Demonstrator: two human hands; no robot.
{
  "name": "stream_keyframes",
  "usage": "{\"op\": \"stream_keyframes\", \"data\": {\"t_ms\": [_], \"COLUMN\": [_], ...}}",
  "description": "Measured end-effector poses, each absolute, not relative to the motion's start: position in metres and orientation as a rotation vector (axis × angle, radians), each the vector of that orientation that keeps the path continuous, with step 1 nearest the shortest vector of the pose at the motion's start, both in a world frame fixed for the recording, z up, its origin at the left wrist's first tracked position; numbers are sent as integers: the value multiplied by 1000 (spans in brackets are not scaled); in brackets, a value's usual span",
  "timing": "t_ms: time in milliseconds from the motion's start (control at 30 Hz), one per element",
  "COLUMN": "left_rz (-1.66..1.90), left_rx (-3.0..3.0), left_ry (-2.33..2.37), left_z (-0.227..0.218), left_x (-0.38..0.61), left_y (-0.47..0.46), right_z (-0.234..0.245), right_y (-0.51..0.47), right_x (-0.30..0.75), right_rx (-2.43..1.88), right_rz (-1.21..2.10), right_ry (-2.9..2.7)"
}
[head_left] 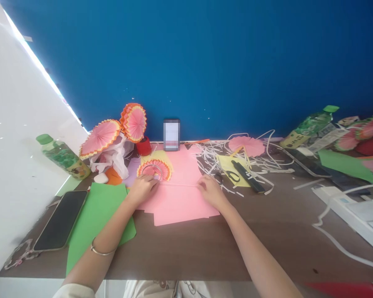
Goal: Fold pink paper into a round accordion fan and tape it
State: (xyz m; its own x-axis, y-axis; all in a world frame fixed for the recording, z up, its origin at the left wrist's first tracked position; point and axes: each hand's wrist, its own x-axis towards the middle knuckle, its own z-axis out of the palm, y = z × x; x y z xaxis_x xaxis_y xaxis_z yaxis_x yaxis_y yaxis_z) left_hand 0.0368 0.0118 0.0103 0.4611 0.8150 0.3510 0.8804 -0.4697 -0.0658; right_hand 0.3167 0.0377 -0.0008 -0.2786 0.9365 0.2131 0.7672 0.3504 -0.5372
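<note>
My left hand is closed at the left end of a narrow folded edge in the pink paper. My right hand pinches the other end of that edge, so the fold runs straight between them. More pink sheets lie flat beneath. Just above my left fingers is a thin grey loop, its kind unclear. Behind it rests a pleated pink paper fan with an orange and yellow border. Green paper lies under my left forearm.
At the back left stand pleated paper fans, a red roll and a green-capped bottle. A phone lies left; another screen stands upright. White paper strips, a black cutter and a power strip are right.
</note>
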Motion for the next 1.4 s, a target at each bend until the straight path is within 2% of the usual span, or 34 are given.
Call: {"op": "stream_keyframes", "data": {"t_ms": [167,300,500,633,733,900,1133,1400], "left_rz": [-398,-556,-890,-967,-1003,-1082,-1209,-1345], "left_rx": [-2495,-2461,-2437,-2479,-2517,-2537,-2660,-2768], "left_ry": [-1456,-1384,-1256,-1160,-1118,-1073,-1210,-1324], "left_z": [9,13,21,28,33,34,38,43], "left_x": [37,37,53,69,78,83,88,88], "left_y": [11,9,0,-13,-22,-28,-31,-34], "right_z": [1,6,29,43,49,50,48,44], "right_y": [37,36,14,-12,-25,-28,-24,-23], "right_x": [317,319,303,278,266,264,267,271], "right_rx": [-1476,-1452,-1348,-1001,-906,-890,-867,-811], "right_rz": [454,453,-22,-201,-282,-300,-187,-221], "right_ry": [-2116,-2059,-1794,-1956,-2031,-2064,-2100,-2219]}}
